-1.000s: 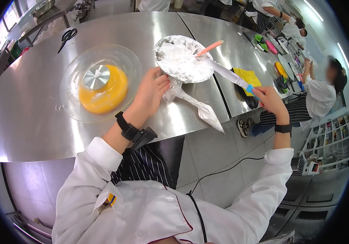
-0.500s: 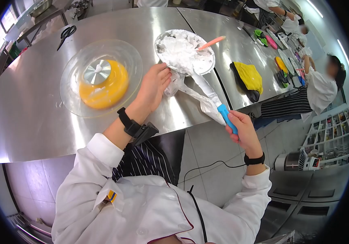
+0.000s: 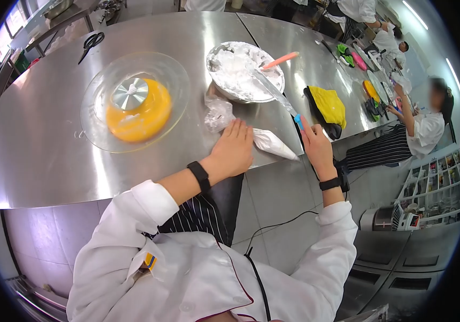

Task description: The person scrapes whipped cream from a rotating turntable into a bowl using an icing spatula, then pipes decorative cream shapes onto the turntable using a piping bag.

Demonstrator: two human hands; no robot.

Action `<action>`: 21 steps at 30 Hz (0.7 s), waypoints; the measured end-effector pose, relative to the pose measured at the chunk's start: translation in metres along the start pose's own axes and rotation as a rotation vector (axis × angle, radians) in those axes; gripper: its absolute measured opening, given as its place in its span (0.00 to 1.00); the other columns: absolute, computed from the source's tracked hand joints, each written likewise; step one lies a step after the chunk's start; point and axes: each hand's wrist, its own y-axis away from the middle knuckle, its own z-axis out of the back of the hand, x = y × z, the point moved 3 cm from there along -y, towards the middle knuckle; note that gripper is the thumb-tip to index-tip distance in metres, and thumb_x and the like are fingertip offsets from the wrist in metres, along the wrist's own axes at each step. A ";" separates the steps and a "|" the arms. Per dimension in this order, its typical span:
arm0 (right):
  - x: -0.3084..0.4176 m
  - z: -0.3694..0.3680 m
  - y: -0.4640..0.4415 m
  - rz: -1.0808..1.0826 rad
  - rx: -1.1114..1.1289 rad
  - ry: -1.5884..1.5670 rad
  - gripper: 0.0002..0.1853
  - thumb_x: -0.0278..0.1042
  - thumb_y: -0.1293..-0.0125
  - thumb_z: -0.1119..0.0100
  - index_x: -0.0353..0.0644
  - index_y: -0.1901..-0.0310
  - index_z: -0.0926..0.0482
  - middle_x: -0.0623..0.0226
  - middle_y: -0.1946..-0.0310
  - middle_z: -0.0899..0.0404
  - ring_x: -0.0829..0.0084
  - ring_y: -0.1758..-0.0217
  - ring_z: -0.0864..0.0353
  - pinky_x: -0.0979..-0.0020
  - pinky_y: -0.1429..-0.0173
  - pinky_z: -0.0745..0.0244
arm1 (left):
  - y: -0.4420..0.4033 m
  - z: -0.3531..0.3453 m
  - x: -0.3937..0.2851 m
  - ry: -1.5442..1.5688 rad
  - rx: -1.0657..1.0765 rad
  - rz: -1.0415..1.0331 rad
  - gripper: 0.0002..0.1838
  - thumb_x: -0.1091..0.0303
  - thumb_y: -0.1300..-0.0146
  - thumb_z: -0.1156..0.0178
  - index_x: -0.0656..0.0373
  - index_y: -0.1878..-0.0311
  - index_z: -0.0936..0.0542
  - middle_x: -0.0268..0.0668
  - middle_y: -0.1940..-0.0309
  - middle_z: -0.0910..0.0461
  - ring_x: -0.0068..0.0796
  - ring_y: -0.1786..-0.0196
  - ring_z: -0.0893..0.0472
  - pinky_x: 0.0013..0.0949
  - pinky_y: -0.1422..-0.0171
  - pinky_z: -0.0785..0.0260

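Observation:
My left hand [image 3: 233, 147] lies over the middle of a clear piping bag [image 3: 274, 144] on the steel table, fingers stretched across it. The bag's white-filled tapered end points toward the table's front edge, and its crumpled end [image 3: 218, 114] shows on the other side. In my right hand [image 3: 317, 149] is an offset-looking spatula with a blue handle [image 3: 298, 121]; its cream-smeared blade [image 3: 273, 90] reaches over the rim of a metal bowl [image 3: 247, 99]. Whipped white cream [image 3: 236, 67] fills the bowl, and an orange-handled tool [image 3: 280, 60] stands in it.
To the left stands a clear glass turntable [image 3: 93, 123] with a yellow ring and metal centre. Black scissors [image 3: 91, 45] lie at the back left. Right of the bowl is a yellow and black cloth item [image 3: 327, 107]. Co-workers [image 3: 425, 129] stand along the right side.
My left hand has moved from beside the bowl down onto the piping bag. My right hand has risen slightly, and the spatula blade has shifted toward the bowl's right rim.

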 end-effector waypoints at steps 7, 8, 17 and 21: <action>-0.037 0.039 0.057 0.007 0.069 0.030 0.21 0.33 0.41 0.43 0.55 0.44 0.28 0.64 0.71 0.31 0.62 0.72 0.27 0.65 0.70 0.30 | 0.027 0.025 0.023 0.039 0.055 0.060 0.38 0.56 0.46 0.43 0.76 0.40 0.41 0.63 0.40 0.41 0.55 0.34 0.43 0.46 0.29 0.55; -0.044 0.050 0.064 0.012 0.088 0.055 0.21 0.32 0.41 0.43 0.54 0.45 0.27 0.64 0.71 0.31 0.62 0.72 0.27 0.66 0.69 0.30 | 0.028 0.026 0.025 0.037 0.072 0.074 0.38 0.56 0.46 0.43 0.76 0.40 0.41 0.64 0.40 0.41 0.55 0.34 0.43 0.46 0.29 0.55; -0.062 0.055 0.065 -0.554 -0.091 -0.830 0.15 0.35 0.34 0.50 0.37 0.50 0.27 0.72 0.83 0.36 0.80 0.82 0.35 0.78 0.78 0.39 | 0.039 0.042 0.025 0.076 0.074 0.128 0.37 0.57 0.44 0.43 0.76 0.40 0.42 0.63 0.38 0.44 0.55 0.32 0.45 0.43 0.28 0.55; -0.056 -0.019 0.004 -0.797 0.241 -1.590 0.15 0.42 0.32 0.52 0.38 0.55 0.28 0.76 0.84 0.37 0.87 0.88 0.47 0.84 0.84 0.53 | 0.000 0.023 0.011 1.217 -0.159 0.438 0.37 0.60 0.41 0.46 0.73 0.36 0.49 0.55 0.35 0.45 0.46 0.30 0.48 0.39 0.27 0.57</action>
